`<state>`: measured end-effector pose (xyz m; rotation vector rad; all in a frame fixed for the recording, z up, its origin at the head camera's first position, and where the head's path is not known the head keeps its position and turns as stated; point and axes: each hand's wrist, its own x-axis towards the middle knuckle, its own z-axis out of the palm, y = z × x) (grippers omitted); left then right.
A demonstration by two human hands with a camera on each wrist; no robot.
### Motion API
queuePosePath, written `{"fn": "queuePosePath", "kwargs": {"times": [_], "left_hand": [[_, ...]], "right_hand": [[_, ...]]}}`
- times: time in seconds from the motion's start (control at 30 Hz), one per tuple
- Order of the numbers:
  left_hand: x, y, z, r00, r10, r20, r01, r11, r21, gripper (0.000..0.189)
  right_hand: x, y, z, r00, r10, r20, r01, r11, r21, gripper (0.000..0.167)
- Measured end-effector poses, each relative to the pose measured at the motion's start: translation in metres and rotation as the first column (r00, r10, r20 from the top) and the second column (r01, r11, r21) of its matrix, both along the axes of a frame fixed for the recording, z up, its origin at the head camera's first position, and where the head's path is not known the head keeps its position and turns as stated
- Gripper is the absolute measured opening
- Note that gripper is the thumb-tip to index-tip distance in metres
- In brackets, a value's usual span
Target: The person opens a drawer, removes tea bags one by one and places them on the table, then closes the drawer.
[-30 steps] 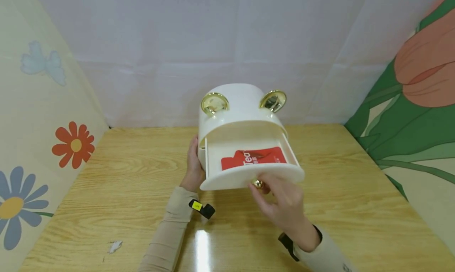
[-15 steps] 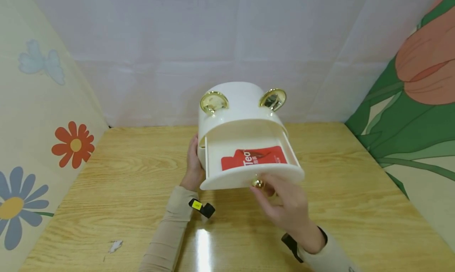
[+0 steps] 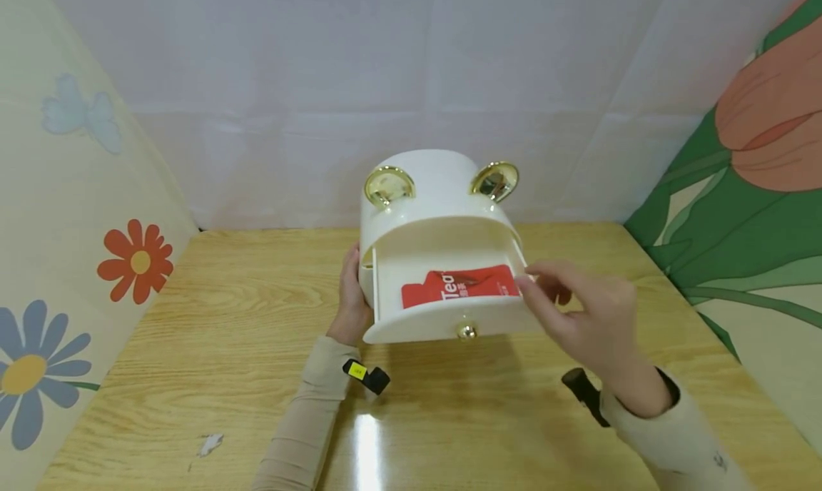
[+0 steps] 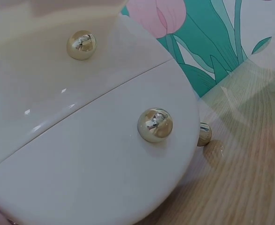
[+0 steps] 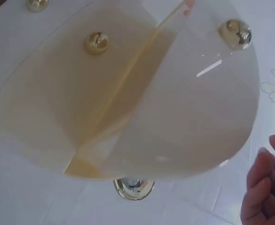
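Observation:
A white storage box (image 3: 437,180) with two round gold ears stands on the table. Its upper drawer (image 3: 417,325) is pulled out, and a red packet (image 3: 472,284) marked "Tea" lies in it. The drawer front bears a gold knob (image 3: 467,331). Against the box's left side rests my left hand (image 3: 352,298), its fingertips partly hidden. My right hand (image 3: 587,320) hovers at the drawer's right edge with fingers bent and nothing seen in them. In the right wrist view, my fingers (image 5: 261,187) are apart from the drawer front. A lower drawer (image 4: 95,154) is closed.
The box stands on a wooden table (image 3: 257,277) in front of a white cloth backdrop (image 3: 289,120). Painted flower panels flank both sides. A small whitish scrap or worn patch (image 3: 210,444) shows at the table's front left.
My right hand has let go of the drawer knob and moved right and upward to the drawer's right edge. The left hand, box and packet are in the same place.

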<state>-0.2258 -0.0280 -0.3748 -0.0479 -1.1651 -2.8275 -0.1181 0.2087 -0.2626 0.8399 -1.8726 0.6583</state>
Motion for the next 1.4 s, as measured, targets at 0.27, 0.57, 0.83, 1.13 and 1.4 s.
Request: {"fn": "queuePosePath", "kwargs": {"times": [0.27,0.57,0.83,1.13,1.4], "left_hand": [[0.000,0.000,0.000,1.000,0.006,0.008,-0.006,1.000,0.001,0.025],[0.001,0.002,0.001,1.000,-0.010,0.027,0.010,1.000,-0.023,0.024],[0.000,0.003,0.000,1.000,-0.016,0.003,0.016,1.000,-0.009,0.024],[-0.001,0.002,-0.002,1.000,-0.013,0.011,0.013,1.000,-0.016,0.023],[-0.003,0.001,-0.007,1.000,-0.024,0.006,0.025,1.000,-0.002,0.023]], "right_hand": [[-0.030,0.018,0.018,0.925,-0.001,0.379,-0.109,0.957,0.268,0.010],[-0.067,0.019,0.010,0.751,-0.037,0.659,-0.344,0.831,0.437,0.032],[-0.076,0.012,0.003,0.745,-0.063,0.664,-0.393,0.762,0.514,0.045],[-0.077,0.003,0.004,0.745,-0.084,0.662,-0.381,0.760,0.526,0.041],[-0.076,0.001,0.006,0.746,-0.068,0.662,-0.364,0.792,0.491,0.038]]}}
